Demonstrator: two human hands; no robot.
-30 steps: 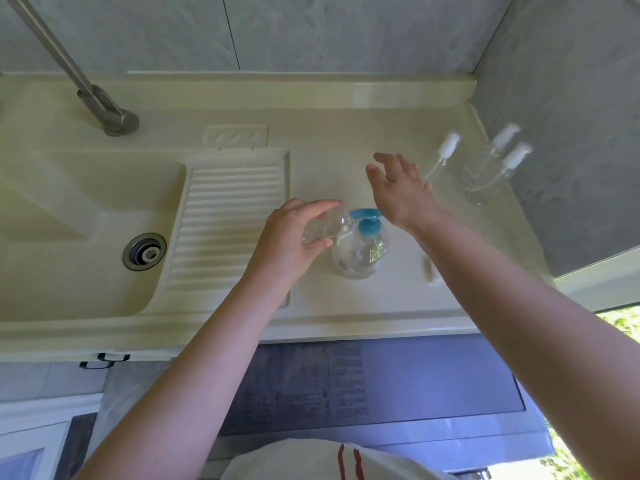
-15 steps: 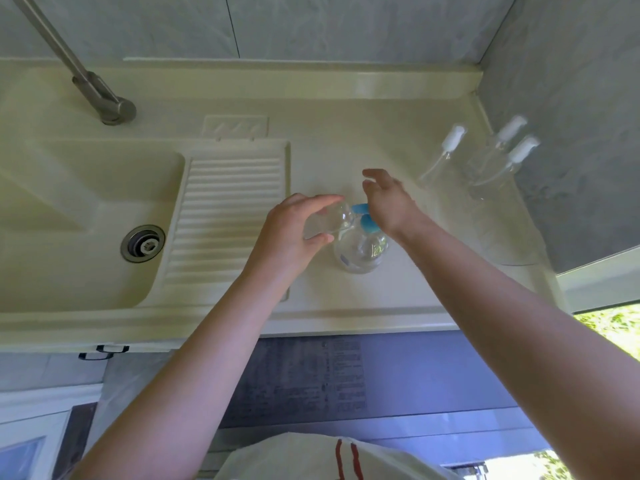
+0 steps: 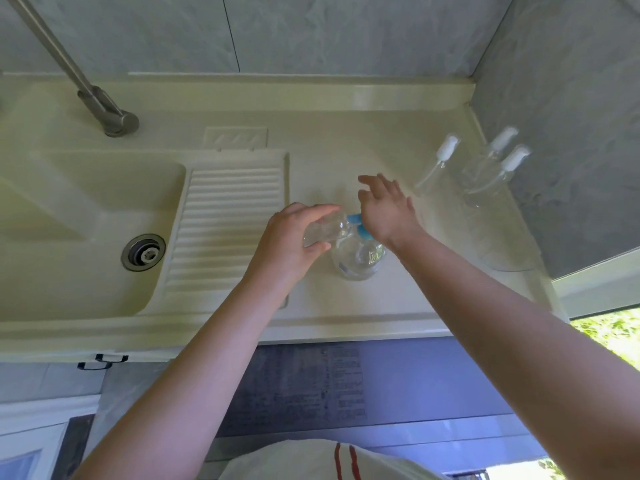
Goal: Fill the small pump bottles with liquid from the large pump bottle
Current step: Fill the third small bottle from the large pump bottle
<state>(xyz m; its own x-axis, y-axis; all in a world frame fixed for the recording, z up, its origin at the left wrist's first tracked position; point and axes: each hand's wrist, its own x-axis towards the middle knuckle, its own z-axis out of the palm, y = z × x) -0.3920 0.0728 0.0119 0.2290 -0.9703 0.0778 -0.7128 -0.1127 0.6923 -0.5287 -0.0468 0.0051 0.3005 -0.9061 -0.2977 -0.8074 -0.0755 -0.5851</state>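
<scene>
Cream worktop (image 3: 346, 133) spans the frame, moulded in one piece with a sink basin (image 3: 69, 237) at 9 o'clock and a ribbed washboard slope (image 3: 225, 230) just right of the basin. Grey tiled wall (image 3: 311, 29) behind at 12, second grey wall at 3. Metal tap pipe (image 3: 86, 88) runs diagonally down to its base at 11 o'clock. Round metal drain (image 3: 143, 252) sits in the basin floor.

Large pump bottle (image 3: 356, 258), clear with a blue pump top, stands upright on the worktop at frame centre, just right of the washboard. Right hand (image 3: 384, 213) sits over the blue pump, palm down, heel of the hand on or just above the pump head; fingers spread and mostly straight, pointing to 11, holding nothing. Contact cannot be confirmed.

Left hand (image 3: 294, 240) grips a small clear bottle (image 3: 325, 230) tilted on its side, thumb below and fingers curled over it, its open end pointing to 3 and right beside the blue pump nozzle.

Three small pump bottles (image 3: 485, 174) with white tops stand grouped at 2 o'clock by the right wall, well apart from both hands. Their clear bodies are hard to make out against the worktop.
</scene>
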